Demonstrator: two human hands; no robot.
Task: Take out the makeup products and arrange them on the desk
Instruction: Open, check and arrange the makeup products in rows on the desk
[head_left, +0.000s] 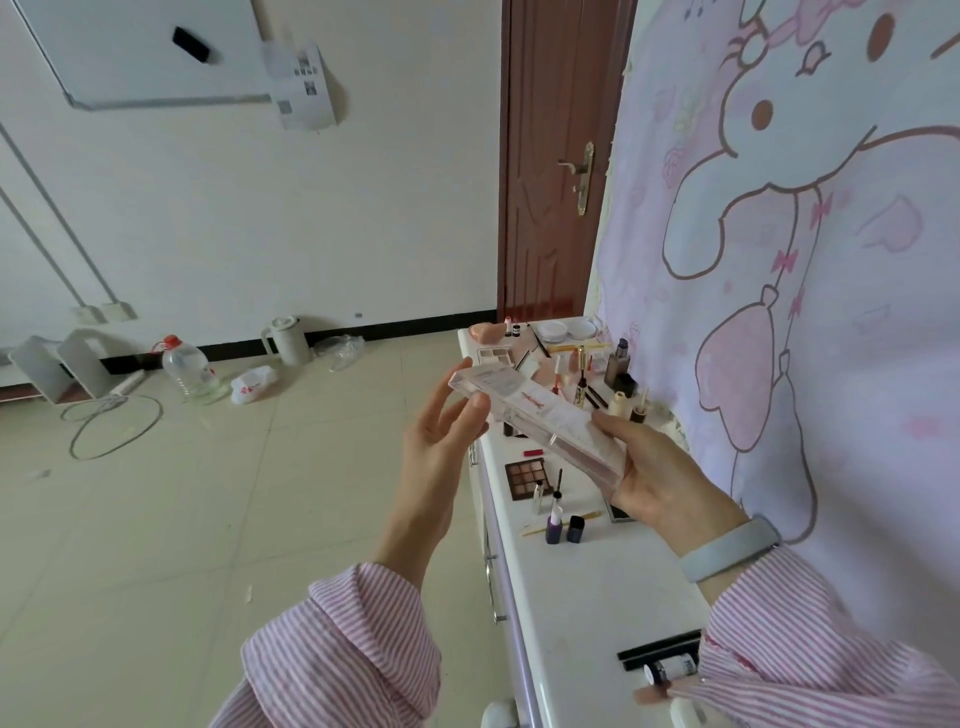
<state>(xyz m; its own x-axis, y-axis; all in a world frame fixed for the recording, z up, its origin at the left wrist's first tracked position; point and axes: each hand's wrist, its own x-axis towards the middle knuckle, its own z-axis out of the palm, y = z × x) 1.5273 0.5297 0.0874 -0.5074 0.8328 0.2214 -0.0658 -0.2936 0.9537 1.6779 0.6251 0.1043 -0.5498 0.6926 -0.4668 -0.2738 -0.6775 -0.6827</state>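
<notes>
A long clear pink palette case (540, 415) is held in the air above the white desk (597, 582). My right hand (660, 473) grips its near end from below. My left hand (441, 436) touches its far end with thumb and fingertips, fingers mostly straight. On the desk below lie an open brown eyeshadow palette (525, 477), a mascara wand (558, 483), two dark small bottles (563, 527) and a thin gold stick (563, 522). Farther back stand several more cosmetics (582, 364), among them a pink sponge (485, 331) and round white compacts (566, 328).
A pink cartoon cloth (805, 260) hangs right of the desk. A brown door (556, 156) stands behind it. Black sticks and a small tube (670, 660) lie at the desk's near end. On the tiled floor to the left are a water bottle (189, 371), a white kettle (285, 340) and cable loops (114, 423).
</notes>
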